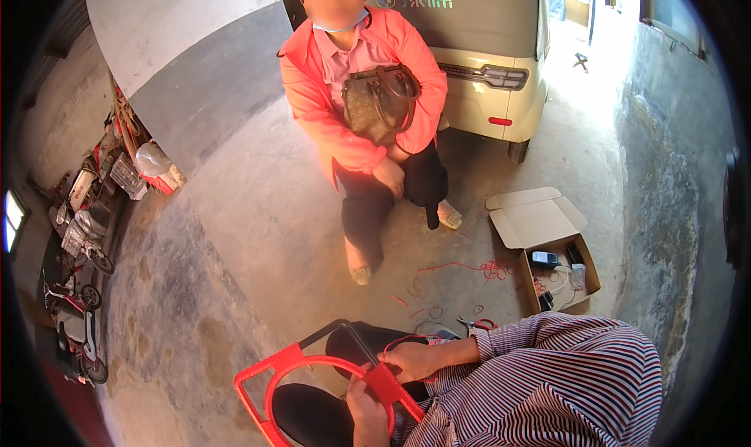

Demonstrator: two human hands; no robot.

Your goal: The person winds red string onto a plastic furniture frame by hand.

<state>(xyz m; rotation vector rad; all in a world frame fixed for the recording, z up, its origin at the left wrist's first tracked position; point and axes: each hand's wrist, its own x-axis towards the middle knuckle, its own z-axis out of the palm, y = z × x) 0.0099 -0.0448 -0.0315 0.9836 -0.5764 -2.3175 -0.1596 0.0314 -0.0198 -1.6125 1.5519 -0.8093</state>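
A squarish frame with a round inner ring (270, 400) rests across my lap, mostly wrapped in red cord. One corner of it (338, 325) shows bare and black. My left hand (368, 409) is closed around the red-wrapped side of the frame, near the ring. Close beside it, my right hand (413, 359) is closed in a pinch at the frame's edge. From its fingers a thin red cord (407, 338) runs off to the right. The fingertips of both hands are partly hidden.
Red-handled pliers (479, 324) and loose red cord (489, 270) lie on the concrete floor. An open cardboard box (591, 279) holds small devices. Facing me sits a person in a pink jacket with a brown handbag (379, 107), before a vehicle (489, 48). Bikes (82, 306) stand far left.
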